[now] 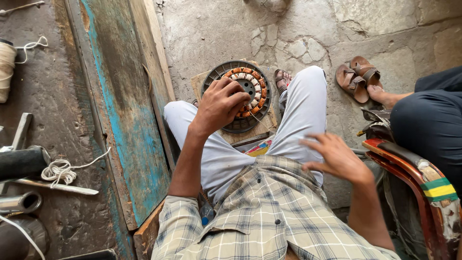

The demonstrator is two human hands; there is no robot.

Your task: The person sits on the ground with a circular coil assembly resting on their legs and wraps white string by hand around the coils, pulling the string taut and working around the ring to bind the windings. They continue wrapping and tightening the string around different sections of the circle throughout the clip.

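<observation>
Left hand (pixel 219 103) curled over the motor stator (pixel 239 95), fingers bent and bunched, tips pressed onto the near-left part of the ring of copper coils (pixel 258 92); thumb tucked toward the ring's inner edge. Half closed rather than clenched, resting on the windings; whether pinching a strand, cannot tell. A thin pale wire (pixel 256 120) trailing from just under the fingers toward the near right.

Right hand (pixel 337 156) raised above the right thigh, fingers spread and loosely extended toward the left, palm down, blurred. Open, nothing in it, touching nothing visible.

Stator lying flat, face up, round with no real long axis; central hole pointing straight up at the camera. Dark grey ribbed plastic rim around the orange and white coil ring. Set on a small wooden board (pixel 248 136) on the floor, between the knees, far from the torso and just left of the right leg in light trousers (pixel 303 110). Sandalled foot (pixel 281 79) just beyond the right knee, touching the stator's far-right edge or very close.

Cracked stone floor (pixel 308 33) beyond. Pair of brown sandals (pixel 357 77) to the far right, another person's bare foot (pixel 382 94) and dark-clad leg beside them. Worn blue-painted plank (pixel 120 110) running near to far on the left. White cord bundle (pixel 58 171) and metal tubes (pixel 19 202) on the dark surface further left. Red frame with green and yellow tape (pixel 438 189) at near right
</observation>
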